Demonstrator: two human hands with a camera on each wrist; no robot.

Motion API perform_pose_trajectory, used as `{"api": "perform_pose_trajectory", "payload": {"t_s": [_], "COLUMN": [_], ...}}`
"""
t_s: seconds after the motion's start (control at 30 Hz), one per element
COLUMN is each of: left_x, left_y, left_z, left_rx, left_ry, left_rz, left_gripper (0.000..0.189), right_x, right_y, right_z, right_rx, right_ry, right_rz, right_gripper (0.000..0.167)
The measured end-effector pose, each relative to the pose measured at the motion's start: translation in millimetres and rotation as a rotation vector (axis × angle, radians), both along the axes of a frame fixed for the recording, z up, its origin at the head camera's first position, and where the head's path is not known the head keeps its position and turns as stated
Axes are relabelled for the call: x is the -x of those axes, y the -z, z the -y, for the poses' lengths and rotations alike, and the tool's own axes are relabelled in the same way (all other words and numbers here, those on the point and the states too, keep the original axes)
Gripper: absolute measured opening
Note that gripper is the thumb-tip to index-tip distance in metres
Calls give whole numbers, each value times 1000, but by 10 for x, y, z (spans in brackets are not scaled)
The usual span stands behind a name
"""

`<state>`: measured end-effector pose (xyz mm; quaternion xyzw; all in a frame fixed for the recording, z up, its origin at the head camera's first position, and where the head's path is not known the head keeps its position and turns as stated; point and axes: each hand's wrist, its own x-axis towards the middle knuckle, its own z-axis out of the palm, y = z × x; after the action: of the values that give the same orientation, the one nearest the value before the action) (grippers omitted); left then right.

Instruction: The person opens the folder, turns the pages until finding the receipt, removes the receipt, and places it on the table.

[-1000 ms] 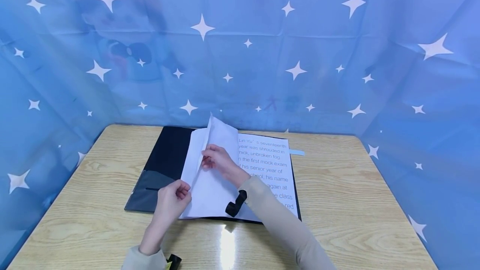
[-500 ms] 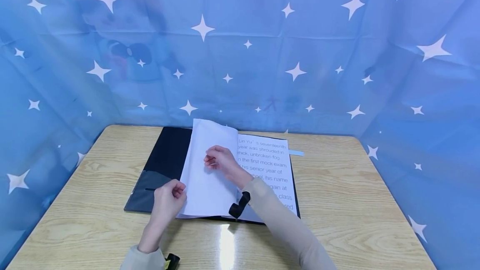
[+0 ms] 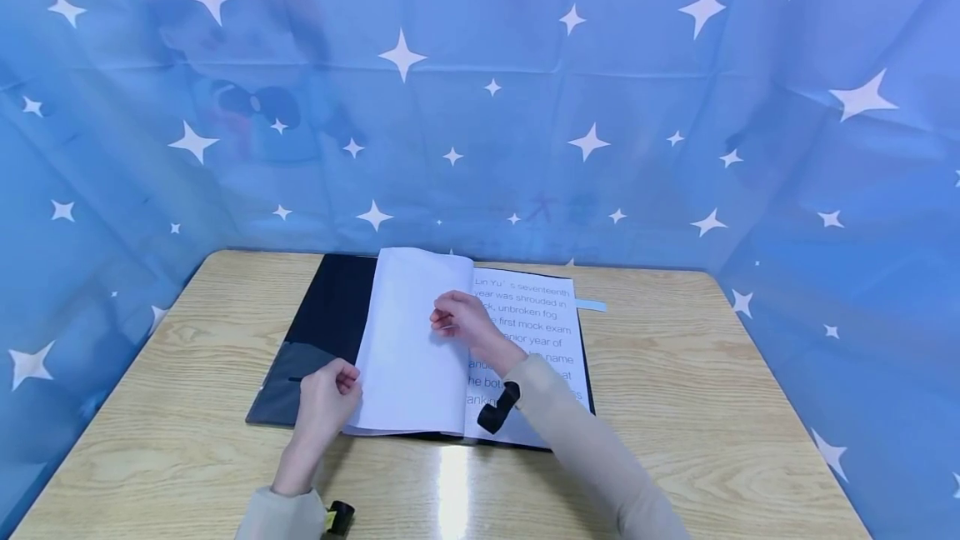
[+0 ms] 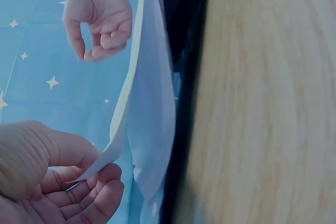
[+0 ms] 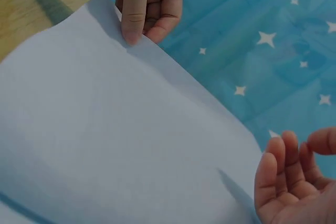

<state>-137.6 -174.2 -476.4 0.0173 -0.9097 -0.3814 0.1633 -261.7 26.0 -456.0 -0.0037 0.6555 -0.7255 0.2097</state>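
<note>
A black folder [image 3: 337, 294] lies spread on the table, with white sheets inside. My left hand [image 3: 326, 398] pinches the near left edge of a blank white page [image 3: 420, 298] between thumb and fingers, as the left wrist view shows. That page bows up off the sheets beneath it. Over its right half hovers my right hand [image 3: 468, 323], fingers loosely curled with nothing in them. In the right wrist view the fingers [image 5: 286, 171] are apart from the page's edge. To the right, a page of large print [image 3: 525, 307] is partly covered by my right hand and sleeve.
A light blue tab [image 3: 592, 305] sticks out past the folder's right edge. The wooden table [image 3: 690, 407] extends on both sides. Behind it hangs a blue curtain [image 3: 480, 115] with white stars.
The page has swung over to the left and lies flatter. My left hand has moved slightly left with it. My right hand has let go of the page and drawn right.
</note>
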Motion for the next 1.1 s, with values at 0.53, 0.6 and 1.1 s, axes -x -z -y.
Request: {"api": "perform_pose_trajectory", "payload": {"t_s": [0.53,0.6,1.1], "left_x": [76,80,121], "left_y": [134,139,179], "left_z": [40,41,74], "left_rx": [36,40,68], "left_ry": [-27,-24,-27], "left_rz": [68,77,182], "left_gripper": [8,8,7], "right_x": [166,198,456], "right_y": [94,101,64], "right_z": [-548,-635,-1293], "right_rx": [-91,-115,-156], "right_ry": [76,94,199], "right_rz": [-3,-4,13], "right_gripper": [33,34,39]}}
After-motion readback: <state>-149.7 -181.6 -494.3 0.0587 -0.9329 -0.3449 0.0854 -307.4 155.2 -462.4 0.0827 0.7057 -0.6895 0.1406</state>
